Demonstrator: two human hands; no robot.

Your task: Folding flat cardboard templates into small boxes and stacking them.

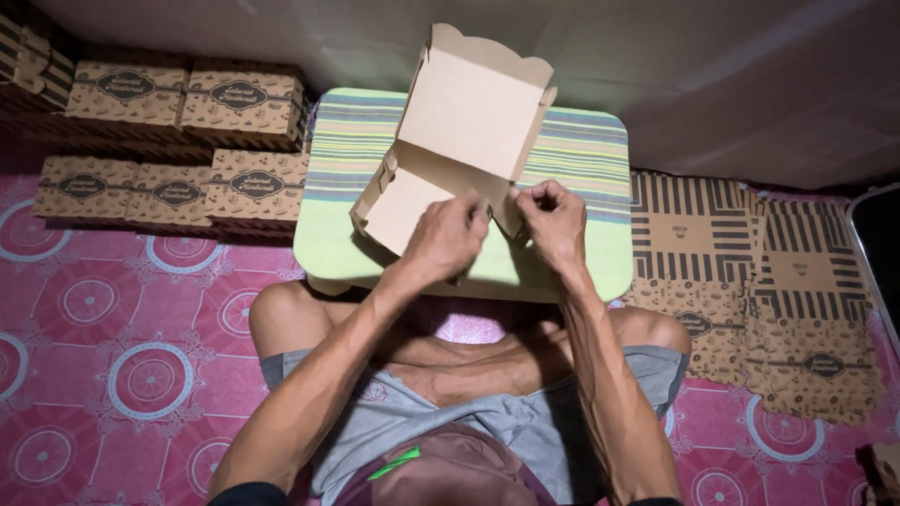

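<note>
Head view: our left hand and right hand pinch the light, creasable cardboard box by its near-right corner flap, fingers clenched.

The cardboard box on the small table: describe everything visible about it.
The cardboard box is plain brown card, half folded, its scalloped lid standing open and tilted toward the wall. A side flap on its left stands up. It sits on the small striped green table. The left hand and right hand pinch its near right corner.
</note>
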